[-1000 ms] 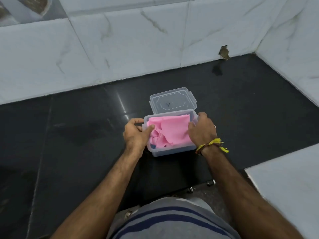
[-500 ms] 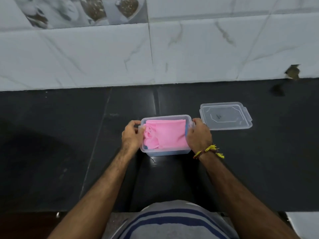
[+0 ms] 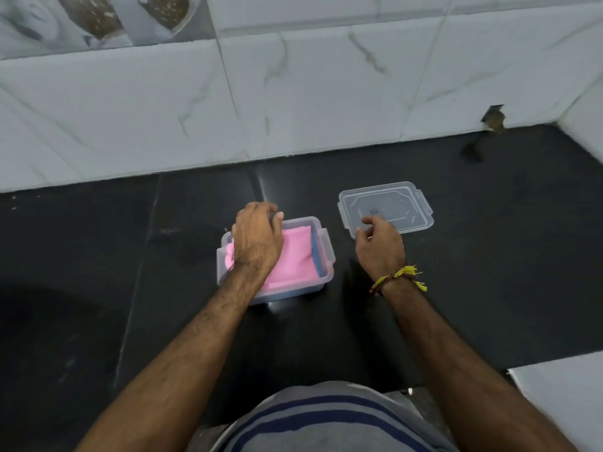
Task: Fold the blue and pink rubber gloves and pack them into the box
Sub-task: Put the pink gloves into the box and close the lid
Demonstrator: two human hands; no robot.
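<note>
A clear plastic box [image 3: 329,254] sits on the black counter in front of me. A folded pink glove [image 3: 295,257] fills its top, and a strip of blue glove [image 3: 317,259] shows along the right wall, beneath the pink one. My left hand [image 3: 256,239] lies palm down over the left part of the box, with its fingers curled on the far rim. The box's clear lid [image 3: 394,203] lies flat to the right of the box. My right hand [image 3: 380,246] hovers at the lid's near left corner with its fingers apart, holding nothing.
White marble wall tiles [image 3: 293,99] rise directly behind the black counter [image 3: 98,256]. The wall turns a corner at the far right, where there is a chipped hole [image 3: 493,117]. A white surface [image 3: 567,393] sits at the lower right. My striped shirt shows at the bottom.
My right hand has let go of the box's right side and moved right to the lid. My left hand has shifted from the box's left side onto its top.
</note>
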